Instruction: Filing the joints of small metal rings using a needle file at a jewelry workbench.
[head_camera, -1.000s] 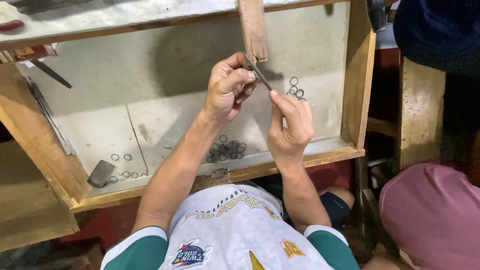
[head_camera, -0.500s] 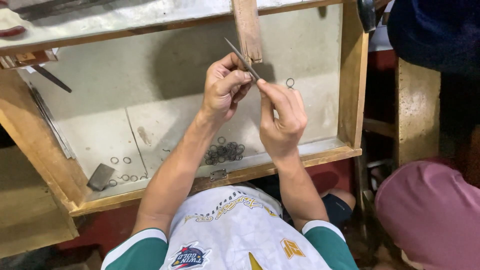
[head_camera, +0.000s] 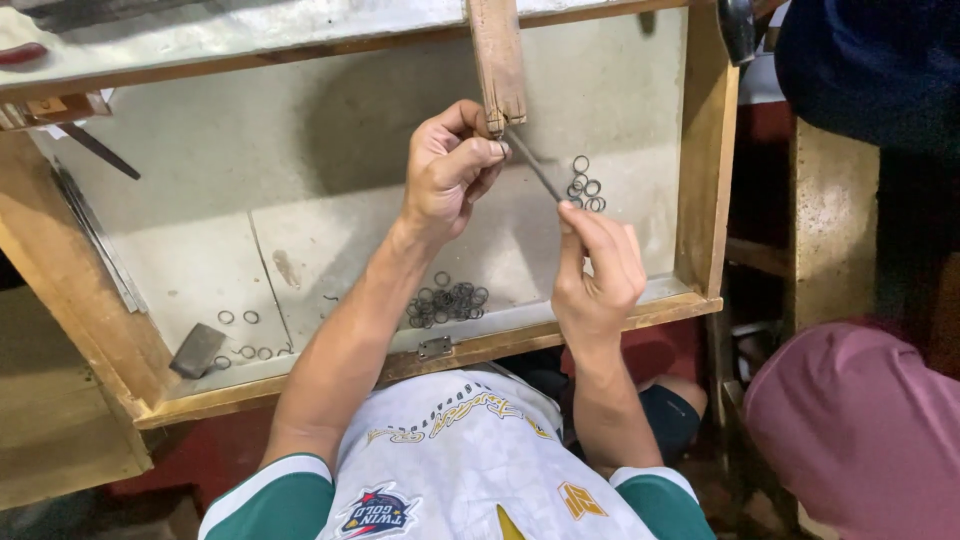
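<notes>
Wooden peg (head_camera: 497, 62) | left hand (head_camera: 450, 170) pinches something small at its tip, item unclear | right hand (head_camera: 597, 270) grips file (head_camera: 533, 165) | judgement: short level strokes, piece braced | rings (head_camera: 447, 300) near

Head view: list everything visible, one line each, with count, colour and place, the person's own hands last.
wooden peg: one, brown, sticks out from the bench edge over the drawer.
thin file: one, dark metal, slanting below the peg.
drawer tray: one, wood frame, pale floor.
ring pile: many, dark, front of tray.
ring cluster: several, dark, tray's right.
loose rings: a few, front left.
flat block: one, grey, front left corner.
neighbour: one, pink clothing, right.
left hand: closed at the peg's tip.
right hand: grips the file.
</notes>
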